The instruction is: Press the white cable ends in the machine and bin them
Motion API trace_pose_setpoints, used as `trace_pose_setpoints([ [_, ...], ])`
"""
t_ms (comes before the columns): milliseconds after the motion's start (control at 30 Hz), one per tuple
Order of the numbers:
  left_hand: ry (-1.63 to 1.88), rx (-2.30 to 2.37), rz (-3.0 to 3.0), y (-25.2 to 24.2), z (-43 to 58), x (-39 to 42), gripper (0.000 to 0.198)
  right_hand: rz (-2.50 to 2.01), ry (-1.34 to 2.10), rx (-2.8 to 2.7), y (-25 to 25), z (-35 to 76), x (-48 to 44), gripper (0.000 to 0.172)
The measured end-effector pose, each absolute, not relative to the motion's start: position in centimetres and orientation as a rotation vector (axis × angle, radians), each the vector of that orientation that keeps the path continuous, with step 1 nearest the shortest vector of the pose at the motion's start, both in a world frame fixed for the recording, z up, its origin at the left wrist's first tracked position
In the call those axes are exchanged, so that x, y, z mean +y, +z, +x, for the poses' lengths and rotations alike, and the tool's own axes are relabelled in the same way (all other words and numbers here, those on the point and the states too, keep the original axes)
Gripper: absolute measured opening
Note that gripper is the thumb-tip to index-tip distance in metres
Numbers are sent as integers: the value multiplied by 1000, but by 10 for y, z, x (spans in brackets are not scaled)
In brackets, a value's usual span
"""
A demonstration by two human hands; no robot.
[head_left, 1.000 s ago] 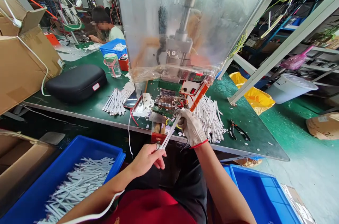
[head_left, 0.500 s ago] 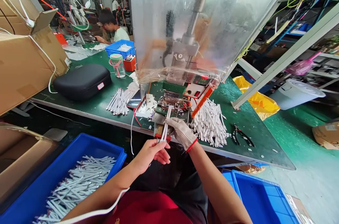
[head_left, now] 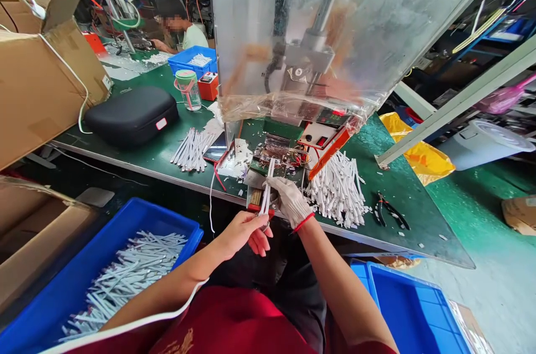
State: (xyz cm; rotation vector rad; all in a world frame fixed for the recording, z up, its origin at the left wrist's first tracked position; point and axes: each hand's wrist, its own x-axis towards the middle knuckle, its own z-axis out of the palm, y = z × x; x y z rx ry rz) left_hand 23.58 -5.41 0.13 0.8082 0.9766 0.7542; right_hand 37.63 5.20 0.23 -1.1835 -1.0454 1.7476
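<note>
My bare left hand (head_left: pixel 247 231) pinches the near end of two thin white strips (head_left: pixel 267 197), which look like flat cables. Higher up the same strips, my gloved right hand (head_left: pixel 288 197) has its thumb and fingers closed on them. The far ends of the strips reach the metal fixture (head_left: pixel 275 148) of a bench machine; their exact seating there is too small to make out. Above the fixture, a clear plastic shield (head_left: pixel 251 24) covers the machine's press rod (head_left: pixel 326 8). Right of my glove lies a large pile of white strips (head_left: pixel 338 189).
A smaller strip bundle (head_left: pixel 190 150) lies left of the machine, near a black case (head_left: pixel 132 115). Cutting pliers (head_left: pixel 391 211) rest at right. A blue bin (head_left: pixel 195 237) of strips stands lower left, another blue bin (head_left: pixel 368 287) lower right. A co-worker (head_left: pixel 184 24) sits beyond.
The camera view has shifted slightly, so the bench things appear a little displaced. Both hands keep their hold on the white strips, close to the fixture as before.
</note>
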Motion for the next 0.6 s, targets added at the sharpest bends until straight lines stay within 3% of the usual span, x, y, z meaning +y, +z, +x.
trace_pose_setpoints([
  [600, 695, 941, 794, 8, 234, -49, 58, -1169, 1749, -996, -4, 375, 58, 31],
])
